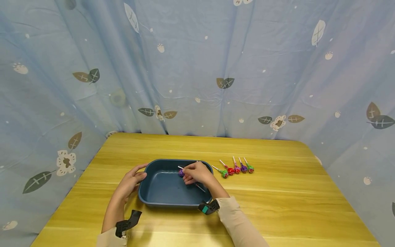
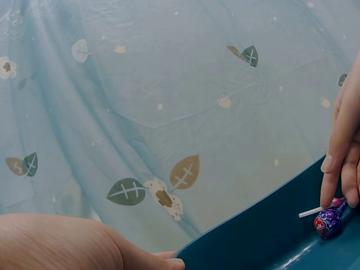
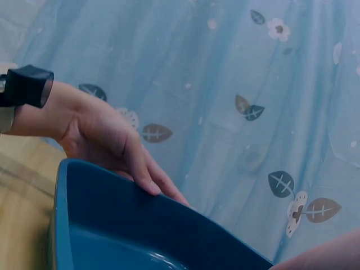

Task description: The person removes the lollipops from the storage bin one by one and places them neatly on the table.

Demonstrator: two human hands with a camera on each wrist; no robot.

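A dark blue rectangular bin (image 1: 172, 204) stands on the table. My left hand (image 1: 131, 181) grips its left rim, the thumb over the edge and the other fingers along the outside, as the right wrist view shows. Inside the bin, toward its right side, my right hand (image 1: 197, 173) pinches a purple-wrapped lollipop (image 2: 327, 224) near its wrapped neck. A white stick (image 2: 310, 212) sticks out to the left by the fingertips. Below that hand another lollipop stick (image 1: 200, 187) lies in the bin; its head is hidden.
Right of the bin, several lollipops lie in a row on the wooden table (image 1: 277, 192): green (image 1: 225, 174), red (image 1: 230, 171), pink (image 1: 237, 169), purple (image 1: 243, 168) and another green (image 1: 251, 169). A patterned blue curtain (image 1: 197, 68) hangs behind the table.
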